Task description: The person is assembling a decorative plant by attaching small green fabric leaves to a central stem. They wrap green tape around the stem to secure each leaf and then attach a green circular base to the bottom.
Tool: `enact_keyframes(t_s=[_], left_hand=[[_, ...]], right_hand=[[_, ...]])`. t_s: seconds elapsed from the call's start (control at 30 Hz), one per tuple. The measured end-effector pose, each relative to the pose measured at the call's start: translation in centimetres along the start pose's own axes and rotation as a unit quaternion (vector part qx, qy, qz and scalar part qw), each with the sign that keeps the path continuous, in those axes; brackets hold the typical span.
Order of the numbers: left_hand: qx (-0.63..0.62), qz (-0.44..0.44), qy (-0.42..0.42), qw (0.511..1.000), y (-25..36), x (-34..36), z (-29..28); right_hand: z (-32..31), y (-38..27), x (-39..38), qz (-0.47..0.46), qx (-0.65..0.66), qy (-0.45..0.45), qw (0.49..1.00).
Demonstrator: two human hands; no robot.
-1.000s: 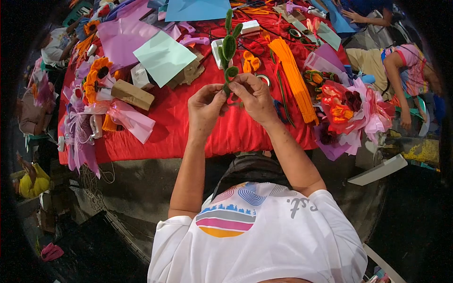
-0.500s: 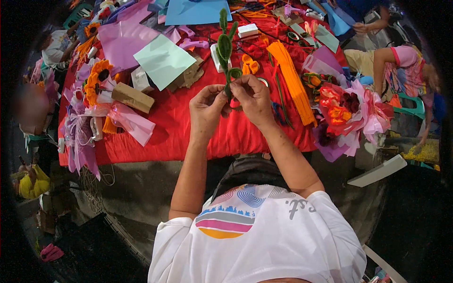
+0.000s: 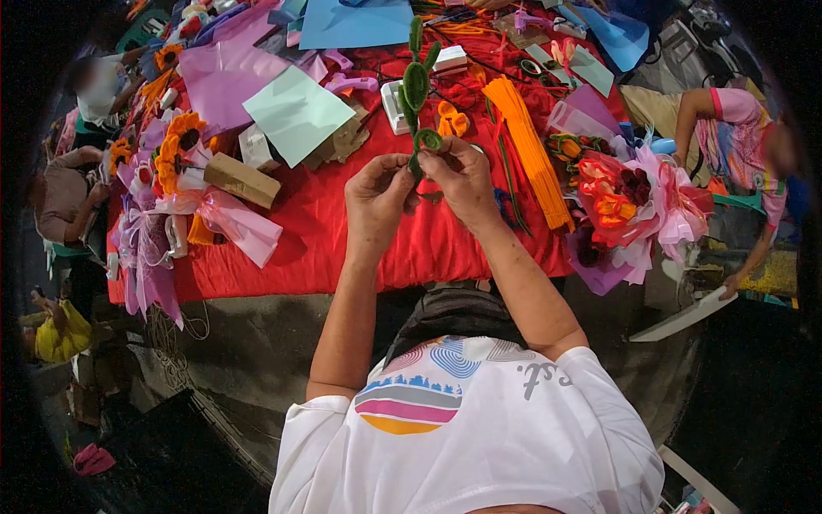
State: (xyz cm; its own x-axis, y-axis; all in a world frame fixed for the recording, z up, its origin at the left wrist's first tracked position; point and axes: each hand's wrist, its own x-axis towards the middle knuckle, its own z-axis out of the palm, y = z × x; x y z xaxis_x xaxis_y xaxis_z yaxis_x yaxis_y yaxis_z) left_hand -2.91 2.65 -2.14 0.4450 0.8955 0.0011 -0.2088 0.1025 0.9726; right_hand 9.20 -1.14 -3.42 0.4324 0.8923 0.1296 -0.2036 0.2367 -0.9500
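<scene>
Upright between my hands stands a green fuzzy pipe-cleaner stem with looped leaves (image 3: 416,86), above the near middle of the red-covered table. My left hand (image 3: 377,193) pinches its lower part between thumb and fingers. Just to the right, my right hand (image 3: 456,182) is closed on the same stem, close to a small curled loop; the stem's lower end is hidden by my fingers. Beyond it lie a small orange fuzzy flower (image 3: 452,120) and a white box (image 3: 396,107). A bundle of orange pipe cleaners (image 3: 529,154) lies right of my right hand.
Wrapped bouquets with orange sunflowers (image 3: 178,146) stand at the left, beside a brown cardboard block (image 3: 241,180). A red and pink bouquet (image 3: 618,201) lies on the right edge. Pale green sheets (image 3: 298,116) and purple glue guns (image 3: 351,83) lie further back. Other people sit at both sides.
My hands keep their grip on the green stem, which has tilted slightly. At the right, another person's hand now reaches down to a white board; a person at the left has come into view.
</scene>
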Motion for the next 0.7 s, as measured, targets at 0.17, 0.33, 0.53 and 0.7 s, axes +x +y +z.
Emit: enact_keyframes(t_s=[0.17,0.33,0.53,0.7], left_hand=[[0.024,0.003,0.009,1.000,0.3,-0.2,0.1],[0.055,0.000,0.025,0.998,0.8,-0.3,0.3],[0.069,0.013,0.035,0.997,1.0,-0.4,0.7],[0.089,0.053,0.026,0.994,0.1,-0.4,0.3]], right_hand=[[-0.6,0.1,0.2,-0.004,-0.037,-0.031,0.999],[-0.5,0.3,0.3,-0.014,-0.037,-0.021,0.999],[-0.5,1.0,0.2,-0.036,-0.042,-0.007,0.998],[-0.2,0.9,0.0,0.006,0.033,-0.015,0.999]])
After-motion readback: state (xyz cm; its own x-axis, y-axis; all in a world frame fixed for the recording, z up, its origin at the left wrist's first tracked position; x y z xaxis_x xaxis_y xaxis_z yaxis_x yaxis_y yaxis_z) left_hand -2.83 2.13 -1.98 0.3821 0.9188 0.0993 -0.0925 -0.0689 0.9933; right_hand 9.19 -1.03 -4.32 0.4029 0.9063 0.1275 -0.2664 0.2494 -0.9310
